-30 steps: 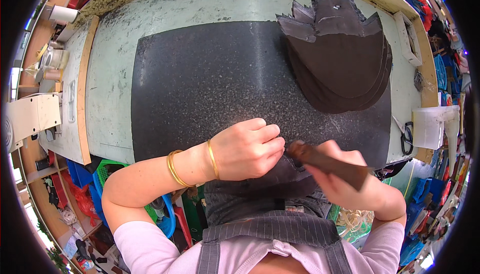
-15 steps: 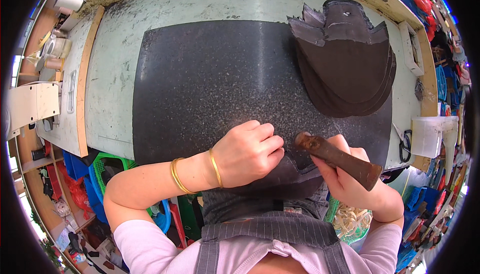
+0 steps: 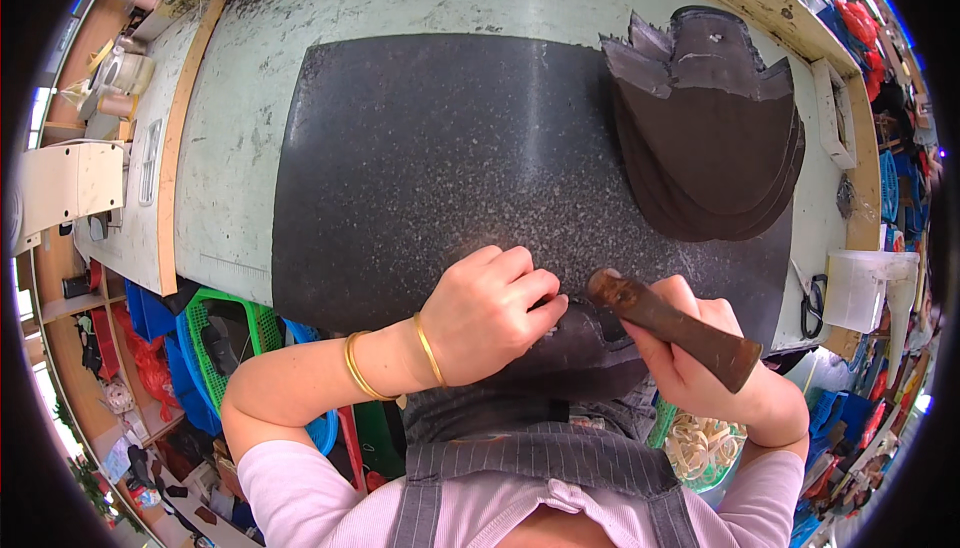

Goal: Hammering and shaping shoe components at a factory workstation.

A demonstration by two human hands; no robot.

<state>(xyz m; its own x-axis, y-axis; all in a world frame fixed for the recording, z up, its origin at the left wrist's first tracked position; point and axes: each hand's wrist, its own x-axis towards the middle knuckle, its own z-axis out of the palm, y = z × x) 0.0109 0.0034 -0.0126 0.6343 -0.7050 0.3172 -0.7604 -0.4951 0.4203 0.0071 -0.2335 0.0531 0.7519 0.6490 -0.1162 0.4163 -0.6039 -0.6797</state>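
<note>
My left hand (image 3: 490,313) is closed with curled fingers at the near edge of the black mat (image 3: 400,148). Its thumb and forefinger pinch the edge of a dark, leather-like piece (image 3: 590,353), which hangs over the mat's edge toward my lap. A rusty hammer (image 3: 690,333) is in the grip of my right hand (image 3: 675,363). The hammer's head lies slantwise across the fingers, its round face just right of my left fingertips and above the dark piece. Most of the handle is hidden by my hand.
A stack of dark brown, tongue-shaped pieces (image 3: 710,148) lies at the mat's right. Scissors (image 3: 813,306) and a white translucent container (image 3: 855,283) are at the table's right edge. A wooden strip (image 3: 188,148) bounds the left side. Green baskets (image 3: 262,333) stand below it.
My left fingers have straightened a little, with thumb and forefinger reaching farther over the dark piece. The hammer has barely moved. The whole view has shifted slightly.
</note>
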